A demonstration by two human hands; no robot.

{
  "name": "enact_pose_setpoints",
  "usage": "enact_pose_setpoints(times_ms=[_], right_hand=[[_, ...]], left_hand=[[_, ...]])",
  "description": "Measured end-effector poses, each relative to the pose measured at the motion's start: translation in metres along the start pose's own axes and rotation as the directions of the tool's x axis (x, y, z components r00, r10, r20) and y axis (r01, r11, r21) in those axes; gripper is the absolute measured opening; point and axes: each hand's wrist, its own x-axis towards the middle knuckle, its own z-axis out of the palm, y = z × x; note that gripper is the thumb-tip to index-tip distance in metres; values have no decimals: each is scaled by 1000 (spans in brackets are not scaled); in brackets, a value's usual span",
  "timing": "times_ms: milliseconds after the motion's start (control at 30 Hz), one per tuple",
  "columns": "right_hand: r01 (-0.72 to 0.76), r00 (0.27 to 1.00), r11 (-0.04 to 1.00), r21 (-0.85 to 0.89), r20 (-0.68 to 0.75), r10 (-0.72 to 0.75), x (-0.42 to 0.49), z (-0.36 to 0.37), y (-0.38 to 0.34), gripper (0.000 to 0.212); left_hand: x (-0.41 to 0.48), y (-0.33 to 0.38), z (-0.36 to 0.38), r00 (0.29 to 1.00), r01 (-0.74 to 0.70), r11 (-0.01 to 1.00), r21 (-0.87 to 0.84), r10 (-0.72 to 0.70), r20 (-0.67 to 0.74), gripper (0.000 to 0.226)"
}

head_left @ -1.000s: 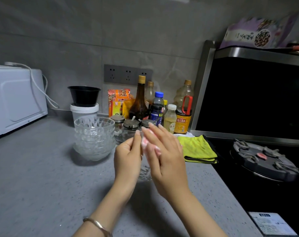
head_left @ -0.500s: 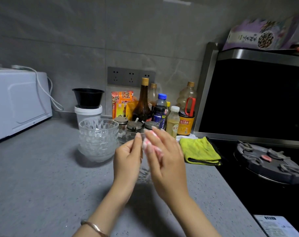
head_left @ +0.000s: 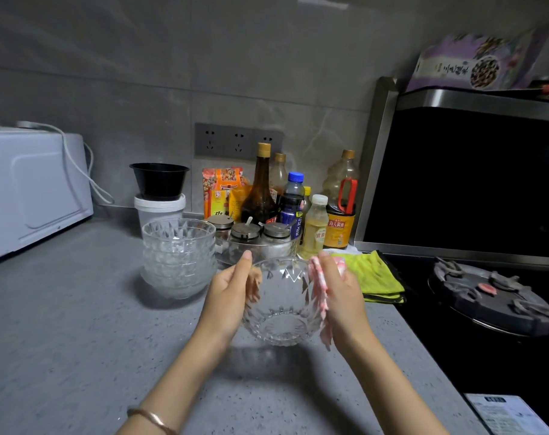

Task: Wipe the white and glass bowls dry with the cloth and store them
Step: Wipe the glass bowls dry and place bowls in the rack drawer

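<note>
A cut-glass bowl [head_left: 281, 309] is held above the grey counter [head_left: 63, 324], its mouth tilted toward me. My left hand [head_left: 227, 296] grips its left rim, thumb up at the edge. My right hand [head_left: 340, 296] presses a pink-and-white cloth [head_left: 320, 290] against the bowl's right side, fingers curled round the cloth. A stack of several glass bowls [head_left: 179, 255] stands to the left on the counter. No white bowl shows in this view.
Seasoning jars [head_left: 245, 237] and bottles [head_left: 260, 186] line the wall behind the bowl. A yellow-green cloth [head_left: 373, 274] lies by the black stove [head_left: 492, 296]. A black bowl [head_left: 159, 181] sits on a white tub; a white appliance [head_left: 31, 189] stands at far left.
The hands have moved apart and the glass bowl now shows plainly between them, turned with its mouth toward me. The cloth has shifted to the bowl's right side.
</note>
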Motion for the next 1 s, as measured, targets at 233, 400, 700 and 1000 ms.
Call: enact_pose_setpoints(times_ms=[233, 400, 700, 1000], right_hand=[[220, 971, 945, -241, 148, -188, -2, 2, -20, 48], [523, 851, 765, -376, 183, -492, -20, 5, 6, 42], [731, 562, 260, -630, 342, -753, -28, 17, 21, 41], [69, 990, 996, 52, 121, -75, -8, 6, 1, 44]], left_hand=[[-4, 25, 8, 938, -341, 907, 249, 311, 153, 59], [-4, 19, 14, 968, -228, 967, 114, 238, -84, 61], [-7, 15, 22, 986, -111, 993, -26, 107, -127, 46], [-7, 13, 1, 998, -51, 994, -102, 46, -49, 67]])
